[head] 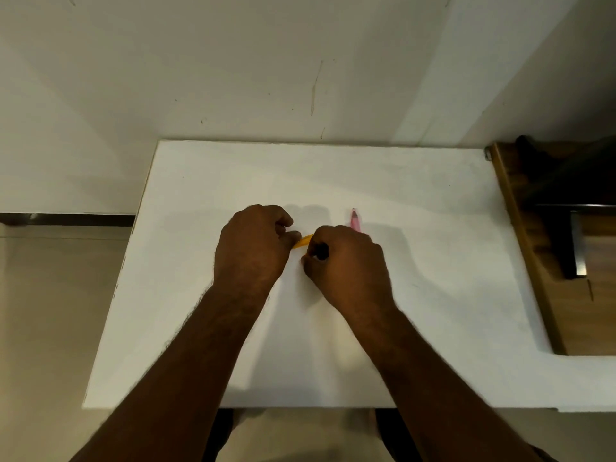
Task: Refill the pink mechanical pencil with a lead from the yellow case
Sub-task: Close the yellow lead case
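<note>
Working over the white table (416, 228), both hands are curled nearly closed. Left hand (253, 248) pinches one end of the yellow case (302, 242); right hand (346, 265) grips the other end and a small black piece (322, 251), possibly its cap. Pink pencil (355, 221) lies just behind the right hand.

Yellow case (304, 242) held between both fists; pink pencil (355, 222) lies just beyond.

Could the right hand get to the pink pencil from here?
Probably yes: the pink pencil lies just beyond the right hand, nothing between them, though that hand is closed on a black piece by the yellow case.
</note>
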The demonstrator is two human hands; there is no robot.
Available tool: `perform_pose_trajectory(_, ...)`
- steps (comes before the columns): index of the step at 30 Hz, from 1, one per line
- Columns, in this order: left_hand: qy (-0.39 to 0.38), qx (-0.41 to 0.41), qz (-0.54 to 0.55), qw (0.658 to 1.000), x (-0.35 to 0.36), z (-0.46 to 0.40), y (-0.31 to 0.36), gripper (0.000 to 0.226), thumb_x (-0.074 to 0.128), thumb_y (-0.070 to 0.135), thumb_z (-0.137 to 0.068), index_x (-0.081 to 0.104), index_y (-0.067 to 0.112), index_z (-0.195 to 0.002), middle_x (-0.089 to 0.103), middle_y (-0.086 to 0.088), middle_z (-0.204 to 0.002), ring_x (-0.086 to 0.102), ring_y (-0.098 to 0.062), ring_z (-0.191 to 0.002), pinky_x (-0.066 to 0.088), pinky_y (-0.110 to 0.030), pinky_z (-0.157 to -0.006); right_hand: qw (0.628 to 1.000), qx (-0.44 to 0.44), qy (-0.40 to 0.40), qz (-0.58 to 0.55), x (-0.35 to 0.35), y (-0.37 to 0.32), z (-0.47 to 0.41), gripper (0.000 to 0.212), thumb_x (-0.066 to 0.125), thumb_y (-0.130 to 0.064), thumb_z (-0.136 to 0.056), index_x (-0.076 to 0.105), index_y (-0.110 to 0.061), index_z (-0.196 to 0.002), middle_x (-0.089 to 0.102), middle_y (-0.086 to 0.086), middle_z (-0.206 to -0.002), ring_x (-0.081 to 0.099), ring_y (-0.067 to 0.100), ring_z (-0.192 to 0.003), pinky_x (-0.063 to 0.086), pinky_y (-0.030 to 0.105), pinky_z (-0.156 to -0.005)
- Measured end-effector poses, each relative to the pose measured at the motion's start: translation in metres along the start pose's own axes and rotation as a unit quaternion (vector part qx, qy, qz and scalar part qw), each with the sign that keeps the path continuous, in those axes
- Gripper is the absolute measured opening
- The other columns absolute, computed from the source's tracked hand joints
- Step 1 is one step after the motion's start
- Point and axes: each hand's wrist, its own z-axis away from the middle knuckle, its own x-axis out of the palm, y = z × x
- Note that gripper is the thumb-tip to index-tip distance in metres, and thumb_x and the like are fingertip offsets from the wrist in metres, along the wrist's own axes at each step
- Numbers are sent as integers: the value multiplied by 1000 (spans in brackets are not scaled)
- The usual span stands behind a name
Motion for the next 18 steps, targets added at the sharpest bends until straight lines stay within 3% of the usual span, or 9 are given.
perform_pose_trajectory(3, -25, 0, -32, 999, 1, -1, 0, 35, 82, 43, -78, 73, 27, -107, 71, 8, -101, 66, -15, -93, 40, -25, -74, 990, 72, 26, -115, -14, 9, -8, 14, 81, -31, -78, 69, -25, -73, 68, -13, -69, 66, 8, -69, 46, 24, -64)
perform_pose_trajectory(8, -32, -6, -52, 998, 3, 1, 1, 24, 82, 39, -76, 75, 31, -97, 71, 10, -96, 67, -16, -91, 44, -26, -72, 919, 166, 9, -359, -31, 19, -16, 13, 85, -14, -78, 73, -10, -75, 77, 9, -74, 76, 30, -78, 64, 48, -82)
perform_pose_trajectory(13, -36, 9, -61, 997, 2, 5, 7, 6, 74, 34, -78, 75, 31, -83, 69, 9, -82, 67, -18, -79, 47, -26, -66, 827, 220, 25, -516, -42, 15, -17, 11, 82, 3, -80, 74, -4, -85, 77, 20, -88, 77, 28, -77, 62, 24, -67)
perform_pose_trajectory(15, -22, 34, -38, 998, 2, 7, 11, 8, 73, 37, -79, 74, 32, -85, 65, 11, -82, 64, -14, -77, 43, -26, -65, 804, 225, 35, -549, -44, 16, -17, 12, 78, 7, -82, 75, -4, -87, 78, 15, -84, 78, 29, -79, 62, 23, -69)
perform_pose_trajectory(18, 15, 84, 2, 996, 1, 10, 18, 10, 74, 38, -80, 75, 31, -86, 65, 11, -82, 62, -11, -76, 43, -26, -64, 798, 228, 45, -555, -45, 16, -18, 12, 77, 6, -83, 77, -6, -86, 79, 12, -84, 79, 29, -80, 62, 25, -72)
